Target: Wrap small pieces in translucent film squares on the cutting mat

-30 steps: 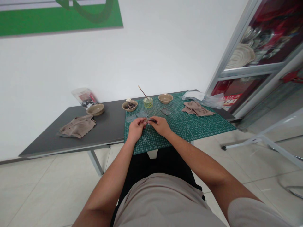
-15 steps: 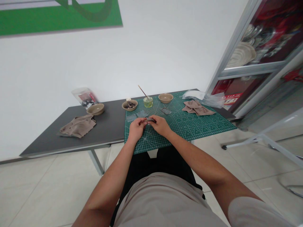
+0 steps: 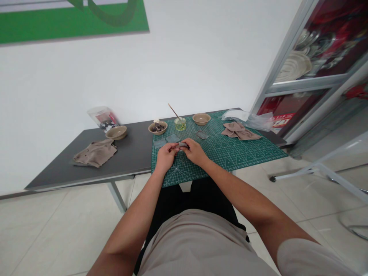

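Note:
Over the green cutting mat (image 3: 224, 153), my left hand (image 3: 166, 156) and my right hand (image 3: 196, 152) meet at a small dark, narrow piece with a grey sheet (image 3: 183, 145) folded against it. Fingers of both hands are closed on it; its exact kind is too small to make out. Just beyond my left hand lie two thin grey squares (image 3: 173, 138), like sandpaper. Another worn grey square (image 3: 202, 134) rests beyond my right hand.
A bowl of dark pieces (image 3: 158, 128), a glass of yellowish liquid with a brush (image 3: 180, 124) and a brown bowl (image 3: 201, 119) stand at the back. To the right are a crumpled cloth (image 3: 240, 131) and plastic bag (image 3: 260, 120); leftward, another cloth (image 3: 96, 153), bowl (image 3: 116, 132) and plastic container (image 3: 102, 118).
Both hands stay in nearly the same place. The grey sheet between the fingers shows slightly more than before, and my right fingers have shifted a little.

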### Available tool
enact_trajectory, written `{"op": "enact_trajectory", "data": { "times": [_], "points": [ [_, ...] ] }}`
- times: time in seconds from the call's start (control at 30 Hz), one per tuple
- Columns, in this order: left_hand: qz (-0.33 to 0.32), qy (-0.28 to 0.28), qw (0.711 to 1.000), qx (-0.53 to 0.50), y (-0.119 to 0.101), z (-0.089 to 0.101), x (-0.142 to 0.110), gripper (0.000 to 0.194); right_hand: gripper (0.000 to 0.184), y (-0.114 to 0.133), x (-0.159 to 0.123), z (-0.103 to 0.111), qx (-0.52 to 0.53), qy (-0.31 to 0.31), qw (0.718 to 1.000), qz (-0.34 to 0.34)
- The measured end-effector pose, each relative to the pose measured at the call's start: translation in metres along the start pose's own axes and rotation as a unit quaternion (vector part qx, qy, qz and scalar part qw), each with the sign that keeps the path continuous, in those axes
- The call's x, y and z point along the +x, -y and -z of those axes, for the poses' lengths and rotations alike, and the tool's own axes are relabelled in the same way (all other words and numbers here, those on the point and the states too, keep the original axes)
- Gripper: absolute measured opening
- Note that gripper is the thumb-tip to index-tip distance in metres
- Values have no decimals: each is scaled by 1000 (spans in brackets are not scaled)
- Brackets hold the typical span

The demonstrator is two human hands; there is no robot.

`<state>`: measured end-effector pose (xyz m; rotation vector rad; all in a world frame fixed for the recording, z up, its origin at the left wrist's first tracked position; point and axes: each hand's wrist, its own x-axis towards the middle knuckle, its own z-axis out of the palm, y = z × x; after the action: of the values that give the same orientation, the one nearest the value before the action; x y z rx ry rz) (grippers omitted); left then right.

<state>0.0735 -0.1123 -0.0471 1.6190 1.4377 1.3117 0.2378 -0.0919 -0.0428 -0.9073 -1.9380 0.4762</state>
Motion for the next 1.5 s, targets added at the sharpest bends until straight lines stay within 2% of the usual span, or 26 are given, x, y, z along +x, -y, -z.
{"op": "enact_trajectory", "data": {
  "times": [0.3, 0.5, 0.87, 1.33, 1.5],
  "points": [
    [11, 7, 1000, 20, -4, 2, 0, 23, 5, 0, -1, 3, 10, 8, 1000, -22],
    [0, 5, 1000, 9, -3, 2, 0, 22, 5, 1, -1, 2, 19, 3, 1000, -9],
    [0, -2, 1000, 3, -8, 1, -2, 23, 5, -1, 0, 2, -19, 22, 1000, -12],
    [-37, 5, 994, 98, -7, 0, -3, 25, 9, 0, -4, 2, 9, -17, 999, 30],
    [-36, 17, 994, 98, -6, 0, -1, 24, 10, -1, -4, 1, 10, -34, 999, 40]
  ]
}}
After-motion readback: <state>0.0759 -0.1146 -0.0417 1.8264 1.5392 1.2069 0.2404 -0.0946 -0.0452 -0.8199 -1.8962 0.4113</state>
